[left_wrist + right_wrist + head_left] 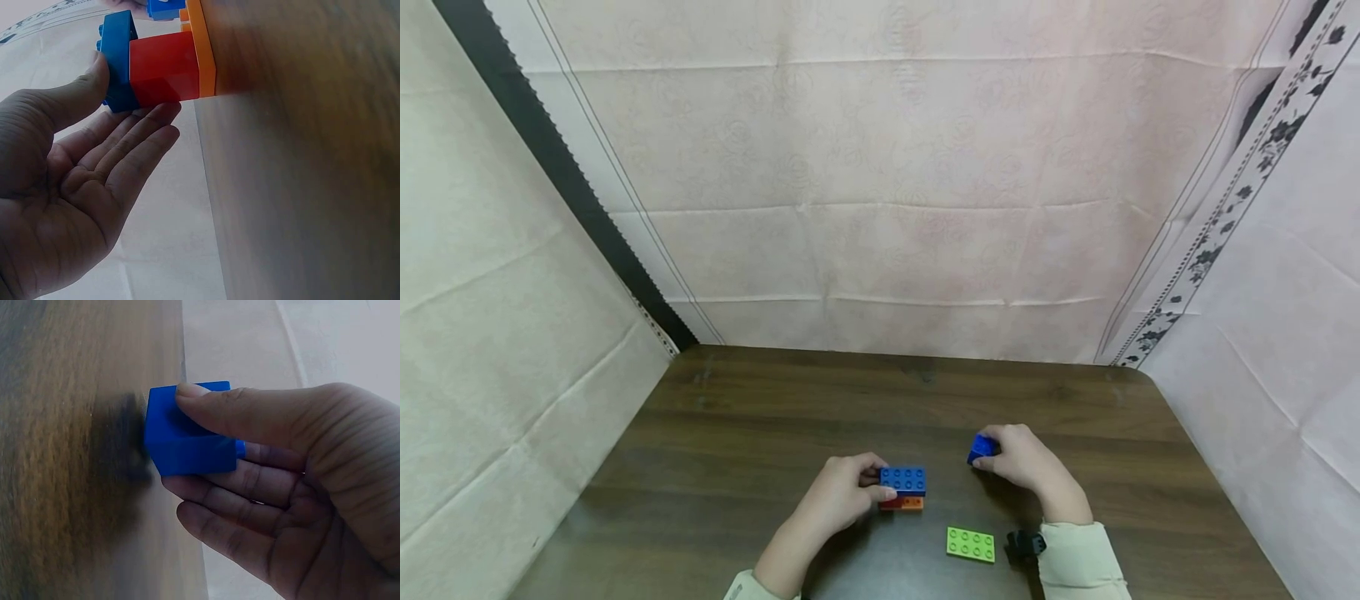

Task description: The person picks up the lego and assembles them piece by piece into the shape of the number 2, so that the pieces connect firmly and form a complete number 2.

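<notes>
On the wooden table stands a small stack of toy bricks: an orange plate (205, 56) at the bottom, a red brick (164, 69) on one end of it and a studded blue brick (902, 479) across the top. My left hand (842, 493) holds the stack from the left, its thumb against the top blue brick and its fingers under that brick and along the red one. To the right and a little farther off, my right hand (1021, 458) pinches a separate cube-shaped blue brick (190, 453) between thumb and fingers, close above the tabletop.
A lime green toy brick (970, 544) lies studs up between the forearms. Beside the right sleeve is a small black device (1026, 544). Pale cloth (880, 208) hangs behind the table's far edge and along both sides.
</notes>
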{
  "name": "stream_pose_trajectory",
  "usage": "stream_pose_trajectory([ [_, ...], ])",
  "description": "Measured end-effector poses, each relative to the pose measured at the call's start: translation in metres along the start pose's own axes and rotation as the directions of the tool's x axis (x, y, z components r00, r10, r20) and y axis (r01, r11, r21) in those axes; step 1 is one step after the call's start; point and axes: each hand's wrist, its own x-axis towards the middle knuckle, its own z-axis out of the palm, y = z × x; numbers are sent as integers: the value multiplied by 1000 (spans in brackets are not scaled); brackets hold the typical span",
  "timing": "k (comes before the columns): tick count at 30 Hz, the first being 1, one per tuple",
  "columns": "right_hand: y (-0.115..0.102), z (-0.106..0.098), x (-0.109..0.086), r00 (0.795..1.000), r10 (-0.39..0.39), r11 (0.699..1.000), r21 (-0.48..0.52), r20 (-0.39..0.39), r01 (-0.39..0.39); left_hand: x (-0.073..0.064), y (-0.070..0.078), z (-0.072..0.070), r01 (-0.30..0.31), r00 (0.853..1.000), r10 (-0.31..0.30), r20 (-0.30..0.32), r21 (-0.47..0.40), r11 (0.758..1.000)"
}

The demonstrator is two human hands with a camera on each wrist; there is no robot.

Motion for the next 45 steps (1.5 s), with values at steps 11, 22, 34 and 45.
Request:
stream_pose_trajectory([
  [11, -2, -3, 0, 1000, -15, 1000, 16, -5, 15, 0, 0, 1, -11, 1000, 11, -12, -3, 1000],
  [22, -6, -4, 0, 1000, -27, 997, 70, 1, 27, 1, -1, 2, 13, 1000, -13, 2, -25, 1000],
  [34, -20, -10, -5, 989, -148, 977, 156, 6, 145, 1, -2, 1, 6, 1000, -6, 2, -27, 1000],
  [45, -51, -23, -18, 968, -251, 941, 233, 1, 244, 1, -2, 2, -10, 1000, 10, -6, -16, 1000],
])
